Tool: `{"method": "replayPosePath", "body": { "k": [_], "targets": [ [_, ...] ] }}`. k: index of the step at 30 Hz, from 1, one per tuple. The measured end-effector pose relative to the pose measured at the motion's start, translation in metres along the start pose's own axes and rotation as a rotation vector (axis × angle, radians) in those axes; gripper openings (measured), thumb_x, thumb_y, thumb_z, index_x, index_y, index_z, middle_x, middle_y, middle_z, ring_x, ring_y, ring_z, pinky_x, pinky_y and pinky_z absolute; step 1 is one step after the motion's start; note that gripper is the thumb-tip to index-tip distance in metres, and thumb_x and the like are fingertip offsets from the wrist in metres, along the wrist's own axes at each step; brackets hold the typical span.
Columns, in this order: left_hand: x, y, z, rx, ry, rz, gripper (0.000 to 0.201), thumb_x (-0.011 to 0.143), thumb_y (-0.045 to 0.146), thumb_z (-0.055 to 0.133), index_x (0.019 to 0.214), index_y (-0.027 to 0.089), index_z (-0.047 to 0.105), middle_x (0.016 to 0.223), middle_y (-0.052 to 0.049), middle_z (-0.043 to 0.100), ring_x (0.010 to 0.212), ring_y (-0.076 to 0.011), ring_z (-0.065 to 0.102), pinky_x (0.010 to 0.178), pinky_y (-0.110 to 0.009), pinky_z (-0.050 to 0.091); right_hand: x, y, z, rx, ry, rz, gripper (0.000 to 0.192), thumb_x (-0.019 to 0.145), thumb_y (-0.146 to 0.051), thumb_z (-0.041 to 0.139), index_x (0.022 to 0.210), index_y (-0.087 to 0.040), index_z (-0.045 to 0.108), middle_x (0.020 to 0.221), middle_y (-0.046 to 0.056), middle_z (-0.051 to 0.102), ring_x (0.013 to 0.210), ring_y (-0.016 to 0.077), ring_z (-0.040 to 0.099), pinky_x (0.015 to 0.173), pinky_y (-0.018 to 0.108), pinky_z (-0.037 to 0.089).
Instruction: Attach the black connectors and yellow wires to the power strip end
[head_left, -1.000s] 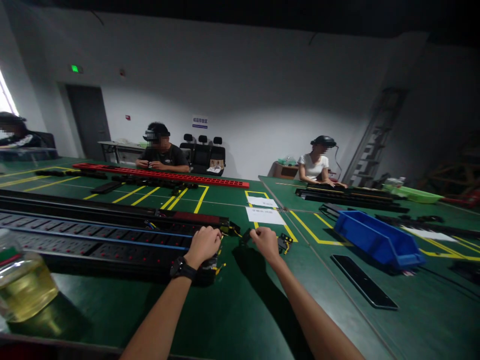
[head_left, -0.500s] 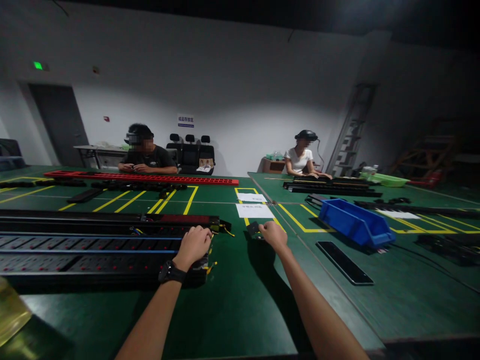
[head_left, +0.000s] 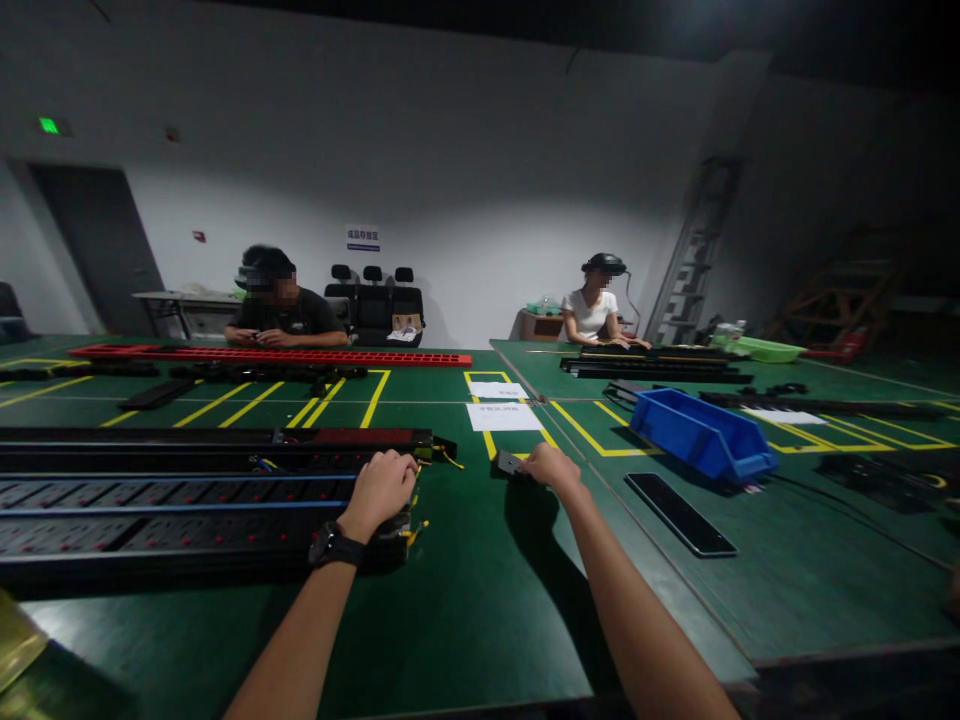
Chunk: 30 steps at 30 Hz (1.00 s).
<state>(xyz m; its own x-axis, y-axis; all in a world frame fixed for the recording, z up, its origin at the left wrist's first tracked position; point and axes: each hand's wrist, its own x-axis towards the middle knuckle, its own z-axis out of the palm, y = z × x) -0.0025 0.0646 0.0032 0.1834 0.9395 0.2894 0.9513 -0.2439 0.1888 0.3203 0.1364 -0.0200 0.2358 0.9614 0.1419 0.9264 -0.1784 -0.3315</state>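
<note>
Several long black power strips [head_left: 225,527] lie side by side at the left, with red dots along their faces and yellow wires at the right ends. My left hand [head_left: 381,490] is on the end of one strip, fingers curled over it; the fingertips are partly hidden. A black watch is on that wrist. To the right, my right hand [head_left: 551,466] pinches a small dark grey plate [head_left: 509,463] just above the green table. Light marks show on the plate's face, too small to make out.
A blue bin [head_left: 701,435] and a dark phone-like slab [head_left: 681,513] lie to the right. White paper sheets [head_left: 504,416] sit ahead of my hands. A long red rail [head_left: 300,357] lies farther back. Two people [head_left: 289,315] work across the table. A yellowish container [head_left: 16,640] stands near left.
The grey plate has tilted in my right hand and shows a lighter face. My left hand stays on the strip's end. The whole view has shifted slightly.
</note>
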Motion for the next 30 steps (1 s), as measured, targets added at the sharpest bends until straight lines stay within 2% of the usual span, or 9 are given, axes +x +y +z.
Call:
{"method": "replayPosePath", "body": {
  "k": [4, 8, 10, 13, 15, 18, 23, 26, 30],
  "targets": [
    [0.000, 0.001, -0.001, -0.018, 0.000, -0.001, 0.030, 0.096, 0.025, 0.044, 0.099, 0.023, 0.074, 0.103, -0.009, 0.070, 0.097, -0.0241, 0.061, 0.089, -0.034, 0.047, -0.011, -0.015, -0.012, -0.003, -0.002, -0.021, 0.029, 0.090, -0.040, 0.059, 0.080, -0.019, 0.076, 0.088, 0.014, 0.075, 0.081, 0.0254, 0.071, 0.062, 0.028, 0.044],
    [-0.002, 0.002, -0.002, -0.029, 0.003, -0.017, 0.028, 0.096, 0.025, 0.045, 0.101, 0.022, 0.073, 0.105, -0.010, 0.068, 0.100, -0.0247, 0.061, 0.090, -0.035, 0.046, -0.029, -0.054, -0.008, 0.075, 0.103, -0.195, 0.034, 0.097, -0.042, 0.052, 0.083, -0.022, 0.076, 0.085, 0.010, 0.075, 0.079, 0.0210, 0.069, 0.063, 0.025, 0.040],
    [-0.003, 0.003, -0.001, -0.006, 0.010, -0.046, 0.025, 0.094, 0.024, 0.048, 0.102, 0.021, 0.071, 0.107, -0.011, 0.066, 0.104, -0.0254, 0.060, 0.092, -0.036, 0.046, -0.038, -0.079, 0.000, 0.131, 0.041, -0.363, 0.030, 0.096, -0.041, 0.054, 0.088, -0.023, 0.076, 0.084, 0.007, 0.074, 0.078, 0.0188, 0.068, 0.063, 0.023, 0.039],
    [-0.004, 0.004, 0.000, 0.052, 0.048, -0.125, 0.020, 0.092, 0.027, 0.050, 0.098, 0.020, 0.068, 0.106, -0.012, 0.064, 0.105, -0.0277, 0.061, 0.091, -0.039, 0.046, -0.048, -0.117, 0.013, 0.170, -0.033, -0.609, 0.022, 0.095, -0.037, 0.058, 0.099, -0.026, 0.076, 0.093, 0.004, 0.073, 0.084, 0.0169, 0.067, 0.069, 0.022, 0.042],
    [-0.004, 0.004, 0.001, 0.072, 0.070, -0.178, 0.018, 0.090, 0.030, 0.053, 0.097, 0.019, 0.065, 0.105, -0.012, 0.064, 0.105, -0.0292, 0.061, 0.090, -0.041, 0.047, -0.051, -0.138, 0.019, 0.121, -0.060, -0.691, 0.023, 0.095, -0.039, 0.060, 0.106, -0.027, 0.075, 0.101, 0.004, 0.072, 0.088, 0.0174, 0.067, 0.073, 0.023, 0.045],
    [-0.004, 0.003, 0.001, 0.056, 0.079, -0.238, 0.021, 0.087, 0.033, 0.057, 0.101, 0.018, 0.063, 0.105, -0.013, 0.064, 0.104, -0.0298, 0.062, 0.088, -0.041, 0.047, -0.052, -0.161, 0.023, -0.010, -0.083, -0.715, 0.023, 0.094, -0.038, 0.061, 0.103, -0.024, 0.077, 0.106, 0.008, 0.071, 0.091, 0.0205, 0.069, 0.075, 0.026, 0.047],
    [-0.004, 0.005, -0.001, 0.067, 0.046, -0.232, 0.019, 0.087, 0.031, 0.055, 0.099, 0.020, 0.065, 0.106, -0.012, 0.065, 0.106, -0.0302, 0.063, 0.088, -0.041, 0.048, -0.046, -0.179, 0.019, -0.060, -0.083, -0.730, 0.021, 0.092, -0.031, 0.061, 0.093, -0.022, 0.080, 0.106, 0.011, 0.073, 0.095, 0.0232, 0.070, 0.077, 0.028, 0.049],
    [-0.004, 0.007, -0.002, 0.089, 0.036, -0.233, 0.019, 0.089, 0.031, 0.053, 0.098, 0.020, 0.066, 0.107, -0.012, 0.066, 0.106, -0.0296, 0.063, 0.088, -0.040, 0.048, -0.043, -0.181, 0.018, -0.037, -0.127, -0.725, 0.020, 0.090, -0.031, 0.062, 0.095, -0.024, 0.081, 0.103, 0.008, 0.075, 0.095, 0.0230, 0.070, 0.075, 0.026, 0.048],
    [-0.005, 0.008, -0.004, 0.107, 0.029, -0.234, 0.019, 0.089, 0.030, 0.052, 0.099, 0.020, 0.065, 0.108, -0.012, 0.067, 0.107, -0.0290, 0.063, 0.088, -0.039, 0.048, -0.044, -0.181, 0.022, 0.049, -0.193, -0.805, 0.024, 0.090, -0.029, 0.059, 0.102, -0.030, 0.080, 0.106, 0.003, 0.075, 0.098, 0.0200, 0.069, 0.076, 0.023, 0.046]
  ]
}}
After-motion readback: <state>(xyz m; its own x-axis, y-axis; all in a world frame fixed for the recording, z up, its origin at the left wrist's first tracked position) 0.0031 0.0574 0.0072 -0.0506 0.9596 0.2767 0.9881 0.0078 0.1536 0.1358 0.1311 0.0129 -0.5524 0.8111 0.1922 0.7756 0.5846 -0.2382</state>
